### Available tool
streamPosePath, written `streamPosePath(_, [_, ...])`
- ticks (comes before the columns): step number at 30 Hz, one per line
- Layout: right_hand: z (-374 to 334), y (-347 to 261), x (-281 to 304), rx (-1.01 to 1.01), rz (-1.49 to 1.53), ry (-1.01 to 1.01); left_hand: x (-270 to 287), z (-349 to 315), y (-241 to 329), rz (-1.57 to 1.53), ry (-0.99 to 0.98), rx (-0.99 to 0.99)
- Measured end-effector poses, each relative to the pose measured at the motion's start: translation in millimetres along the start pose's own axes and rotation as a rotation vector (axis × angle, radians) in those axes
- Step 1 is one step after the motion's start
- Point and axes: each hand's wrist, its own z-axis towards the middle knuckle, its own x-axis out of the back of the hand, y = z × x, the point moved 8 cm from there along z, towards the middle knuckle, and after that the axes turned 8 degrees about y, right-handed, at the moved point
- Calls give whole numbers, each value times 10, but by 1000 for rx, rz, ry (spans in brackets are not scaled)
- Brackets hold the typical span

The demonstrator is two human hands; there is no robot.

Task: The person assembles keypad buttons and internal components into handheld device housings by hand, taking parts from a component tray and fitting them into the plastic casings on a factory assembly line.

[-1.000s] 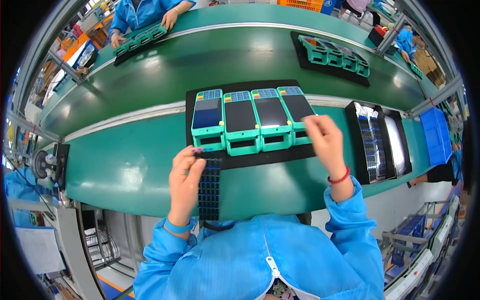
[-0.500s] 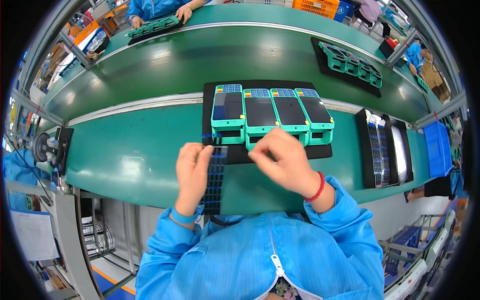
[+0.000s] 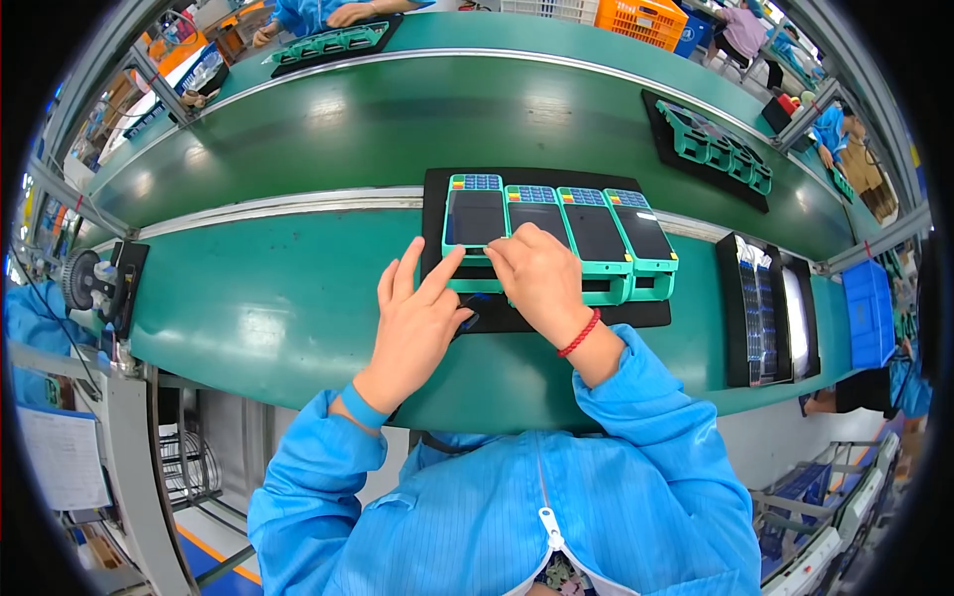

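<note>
On a black mat (image 3: 434, 214) stand several green handheld card terminals (image 3: 477, 182) in a row, with keypads on the far side and dark screens towards me. My right hand (image 3: 542, 278) pinches its thumb and forefinger together at the lower edge of the leftmost terminals; anything between the tips is too small to make out. Beside it my left hand (image 3: 412, 318) has its fingers spread, the forefinger reaching to the leftmost terminal's lower edge. A dark sticker sheet with blue marks (image 3: 482, 300) shows past the left thumb, seemingly tucked under that hand, mostly hidden.
A black tray (image 3: 730, 328) with dark strips stands at the right, beside a blue bin (image 3: 869, 308). Across the green belt, another mat (image 3: 661, 129) carries more terminals. A co-worker's hands (image 3: 348, 14) work at another mat at the top left. A reel holder (image 3: 89, 281) stands far left.
Both hands have moved forward to the leftmost terminal. My left fingers have spread and the sheet has gone mostly beneath that hand. My right hand has lowered its pinch to the terminal's edge.
</note>
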Motion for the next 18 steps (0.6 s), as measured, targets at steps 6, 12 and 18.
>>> streamPosePath(6, [161, 176, 112, -60, -105, -20, -130, 33, -86, 49, -103, -48])
streamPosePath(12, [368, 434, -340, -223, 14, -533, -61, 89, -131, -41, -58, -16])
streamPosePath(18, [335, 356, -339, -94, 67, -526, 32, -5, -415, -668, 114, 454])
